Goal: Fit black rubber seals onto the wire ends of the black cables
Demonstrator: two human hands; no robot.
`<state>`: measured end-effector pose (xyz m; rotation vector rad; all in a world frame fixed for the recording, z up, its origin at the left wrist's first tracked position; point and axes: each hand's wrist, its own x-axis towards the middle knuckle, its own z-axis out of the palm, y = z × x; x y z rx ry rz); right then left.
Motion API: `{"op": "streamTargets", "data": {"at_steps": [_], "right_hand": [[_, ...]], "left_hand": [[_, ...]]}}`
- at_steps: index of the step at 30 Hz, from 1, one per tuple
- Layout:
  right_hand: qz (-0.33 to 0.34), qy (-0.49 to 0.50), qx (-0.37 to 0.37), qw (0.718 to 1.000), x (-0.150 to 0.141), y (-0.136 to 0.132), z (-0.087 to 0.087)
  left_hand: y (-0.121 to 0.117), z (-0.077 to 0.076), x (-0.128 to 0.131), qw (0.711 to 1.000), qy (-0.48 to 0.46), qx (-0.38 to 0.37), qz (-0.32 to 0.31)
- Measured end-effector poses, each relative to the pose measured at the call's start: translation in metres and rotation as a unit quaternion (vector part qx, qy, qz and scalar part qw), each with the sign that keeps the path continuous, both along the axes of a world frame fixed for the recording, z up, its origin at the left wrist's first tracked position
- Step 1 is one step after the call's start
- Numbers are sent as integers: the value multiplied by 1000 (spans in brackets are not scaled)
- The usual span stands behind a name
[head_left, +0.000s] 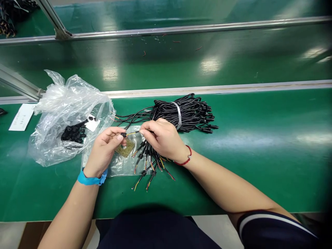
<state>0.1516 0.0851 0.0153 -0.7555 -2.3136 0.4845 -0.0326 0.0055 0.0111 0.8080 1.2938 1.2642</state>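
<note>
My left hand [108, 143] pinches a small black grommet-like piece [123, 135] between thumb and fingertips. Yellow wire ends of a black cable [132, 133] run between it and my right hand [163, 138], which grips that cable close to its stripped end. Behind my right hand lies a bundle of black cables [166, 110], tied with a pale band [178, 114]. Several cable ends with red and yellow wires [142, 176] fan out toward me, some with black pieces on them. Under my left fingers sits a yellowish sponge square [126, 148].
A clear plastic bag [75, 93] at the left holds many black pieces [74, 133]. Beside it lies a white paper slip [22, 117]. A flat clear bag [116, 167] is beneath the cable ends. Metal rails [207, 89] cross the green table [272, 138] at the back.
</note>
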Motion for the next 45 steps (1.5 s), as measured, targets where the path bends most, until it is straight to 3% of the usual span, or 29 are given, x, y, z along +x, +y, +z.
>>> {"op": "streamTargets", "data": {"at_steps": [10, 20, 30, 38, 45], "right_hand": [[-4, 16, -11, 1000, -1, 0, 0], [-1, 70, 17, 997, -2, 0, -3], [-7, 63, 36, 997, -1, 0, -5], [20, 17, 42, 999, 0, 1, -4], [46, 11, 25, 999, -6, -5, -9]], "left_hand": [[1, -3, 2, 999, 26, -32, -32], [1, 1, 7, 995, -40, -69, -53], [0, 0, 7, 993, -64, -76, -57], [1, -3, 6, 998, -62, -10, 6], [-2, -7, 16, 998, 53, 35, 27]]}}
